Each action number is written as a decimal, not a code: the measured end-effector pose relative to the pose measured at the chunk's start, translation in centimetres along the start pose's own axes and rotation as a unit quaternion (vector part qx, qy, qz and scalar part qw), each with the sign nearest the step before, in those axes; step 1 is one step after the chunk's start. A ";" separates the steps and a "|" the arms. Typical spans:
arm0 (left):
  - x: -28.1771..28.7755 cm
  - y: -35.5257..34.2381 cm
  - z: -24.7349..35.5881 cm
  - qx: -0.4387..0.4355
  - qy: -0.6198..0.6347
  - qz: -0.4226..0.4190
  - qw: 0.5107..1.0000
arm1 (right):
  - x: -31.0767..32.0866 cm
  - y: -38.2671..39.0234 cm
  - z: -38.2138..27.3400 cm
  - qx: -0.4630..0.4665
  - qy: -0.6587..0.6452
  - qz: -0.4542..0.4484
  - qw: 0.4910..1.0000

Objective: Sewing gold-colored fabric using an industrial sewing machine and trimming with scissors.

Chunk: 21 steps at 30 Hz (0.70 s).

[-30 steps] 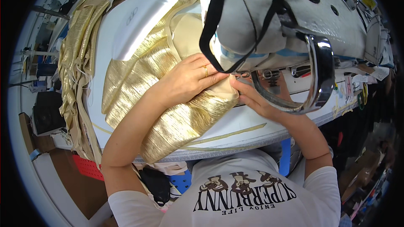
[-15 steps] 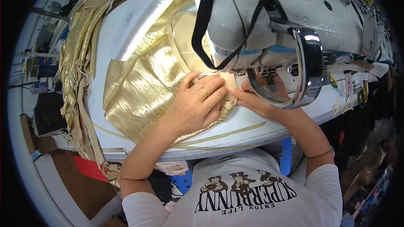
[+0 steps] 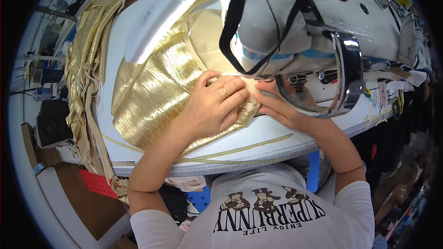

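A shiny gold garment piece (image 3: pixel 152 92) with a beige lining (image 3: pixel 207 39) and a beige edge band lies spread on the table, left of the sewing machine (image 3: pixel 272 23). My left hand (image 3: pixel 214 103), with a ring on one finger, presses on the piece with bent fingers, gathering it close to the machine's needle area. Facing it from the right, my right hand (image 3: pixel 288 110) grips the beige band at its edge. Some of its fingers are behind a curved chrome bar (image 3: pixel 348 74). The machine head hides the needle and the stitching spot.
A white lamp-like arm (image 3: pixel 161 23) reaches over the far side of the cloth. At the left edge hangs a bundle of gold and beige pieces (image 3: pixel 87 69). A thin gold strip (image 3: pixel 249 146) lies near the table's front edge. A black strap (image 3: pixel 230 23) dangles from the machine.
My left hand has moved slightly away from me, and the gold cloth's near edge has shifted with it. My right hand stays at the band, its fingers slightly shifted.
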<state>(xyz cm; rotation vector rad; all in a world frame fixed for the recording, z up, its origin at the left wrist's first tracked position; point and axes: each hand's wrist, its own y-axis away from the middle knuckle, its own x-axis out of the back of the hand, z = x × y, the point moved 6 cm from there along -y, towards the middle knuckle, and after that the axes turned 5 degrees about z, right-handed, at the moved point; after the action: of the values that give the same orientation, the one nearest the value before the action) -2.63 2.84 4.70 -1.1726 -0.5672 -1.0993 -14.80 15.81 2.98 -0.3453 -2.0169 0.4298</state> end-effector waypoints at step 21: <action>8.4 5.4 -8.5 0.207 -0.216 0.112 0.948 | -0.2 -0.5 -0.3 0.047 0.063 0.027 0.997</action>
<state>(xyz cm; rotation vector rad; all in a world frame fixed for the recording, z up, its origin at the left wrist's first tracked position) 4.15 -8.30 6.46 -1.0732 -0.9278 -0.4903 -14.47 15.34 3.13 -0.3610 -1.8618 0.5225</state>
